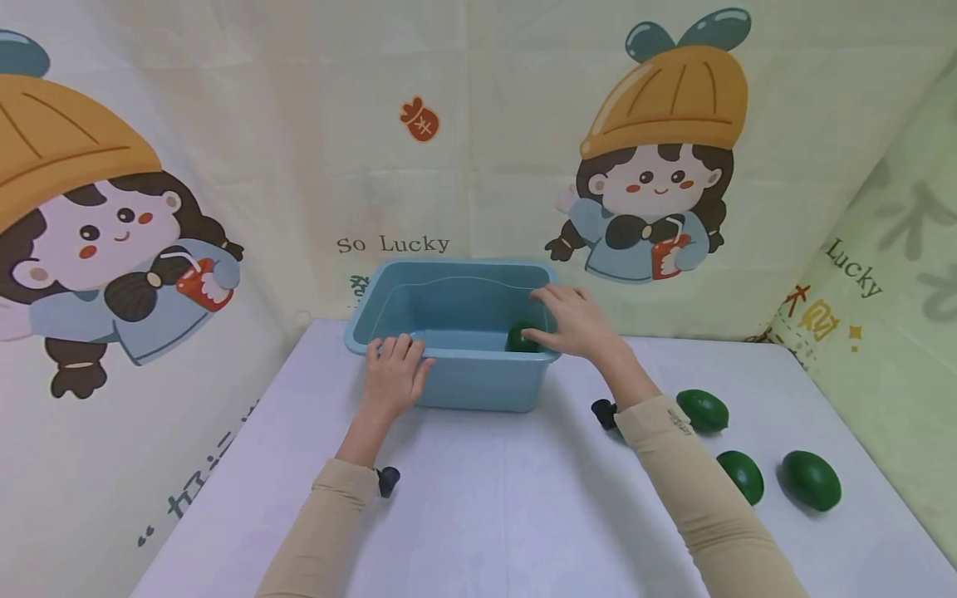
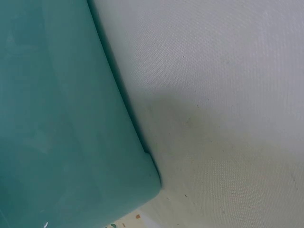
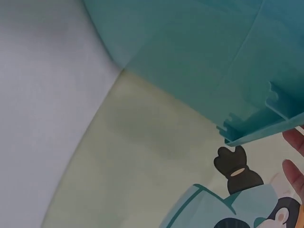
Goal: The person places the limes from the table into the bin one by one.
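Observation:
A light blue plastic bin [image 1: 478,384] stands at the back of the table. My left hand [image 1: 394,374] grips its front rim near the left corner, fingers over the edge and thumb along the outer wall. At the right rim, my right hand [image 1: 571,320] reaches over with fingers and thumb spread apart. Inside the bin, close below the right thumb, lies a dark green oval fruit [image 1: 521,339], partly hidden by the front rim. Fingertips [image 3: 294,178] of the right hand show beside the bin's rim [image 3: 266,129] in the right wrist view. The left wrist view shows the bin's wall [image 2: 71,118].
On the table's right side lie similar green fruits: one farther back [image 1: 703,411], one partly behind the right sleeve [image 1: 740,476] and another at the far right [image 1: 811,480]. A printed cloth wall [image 1: 508,199] rises directly behind the bin.

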A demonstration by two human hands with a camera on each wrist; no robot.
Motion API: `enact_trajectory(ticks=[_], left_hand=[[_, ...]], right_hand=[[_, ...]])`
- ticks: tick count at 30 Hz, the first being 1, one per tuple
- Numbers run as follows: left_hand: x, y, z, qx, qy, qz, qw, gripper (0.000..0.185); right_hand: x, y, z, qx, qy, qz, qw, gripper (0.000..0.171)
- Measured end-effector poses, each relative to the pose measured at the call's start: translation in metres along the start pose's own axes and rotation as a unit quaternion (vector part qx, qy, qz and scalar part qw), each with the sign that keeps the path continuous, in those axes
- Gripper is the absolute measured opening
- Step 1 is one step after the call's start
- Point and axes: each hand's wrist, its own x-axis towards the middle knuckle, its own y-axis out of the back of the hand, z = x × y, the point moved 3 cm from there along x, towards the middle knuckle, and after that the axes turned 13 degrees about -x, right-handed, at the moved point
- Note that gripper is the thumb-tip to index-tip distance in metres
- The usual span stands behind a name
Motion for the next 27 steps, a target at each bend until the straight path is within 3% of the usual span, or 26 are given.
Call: enact_trajectory(ticks=[27], left_hand=[[-0.010, 0.014, 0.012, 0.007, 0.019, -0.021, 0.9996, 0.050]], right_hand=[[-0.057, 0.009, 0.019, 0.048, -0.068, 0.035, 0.996, 0.065]])
